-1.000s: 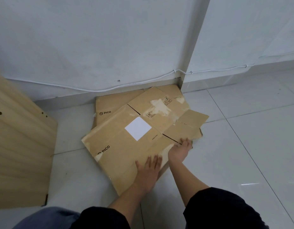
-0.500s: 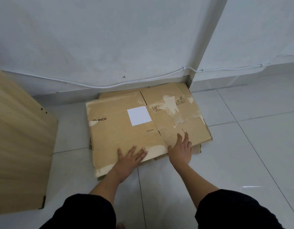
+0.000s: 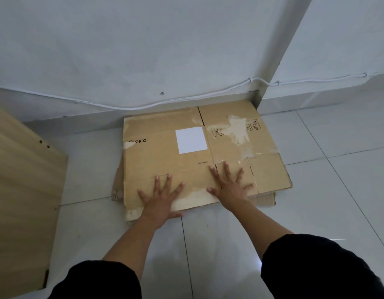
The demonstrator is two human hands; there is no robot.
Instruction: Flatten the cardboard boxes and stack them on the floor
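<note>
Flattened cardboard box [image 3: 186,160] lies flat on the white tiled floor [image 3: 329,190], its far edge against the base of the wall [image 3: 143,50], far right corner at the foot of a projecting wall corner [image 3: 273,67]. Top face carries a blank white label [image 3: 192,140] near the middle, "PICO" lettering [image 3: 138,141] at the left edge, small "Made in China" print below the label. Pale torn patches and tape remnants [image 3: 237,131] on the right half, over printed handling symbols. Fold lines and flap slits visible across the near part.

Beneath it, edges of another cardboard sheet [image 3: 266,198] stick out at the near right and along the left side; how many sheets lie under cannot be told.

Left hand [image 3: 163,195] rests palm down on the near left part of the top box, fingers straight and spread, heel of the hand at the near edge. Right hand [image 3: 231,184] lies palm down just beside it, to the right, fingers also straight and fanned wide, across a flap slit. Hands apart, not touching. Both forearms bare; dark sleeves [image 3: 316,268] at the lower frame.

A white cable [image 3: 143,106] runs along the wall just above the skirting, rounding the wall corner. A light wooden panel [image 3: 20,190] with drilled holes stands at the left, apart from the box.
</note>
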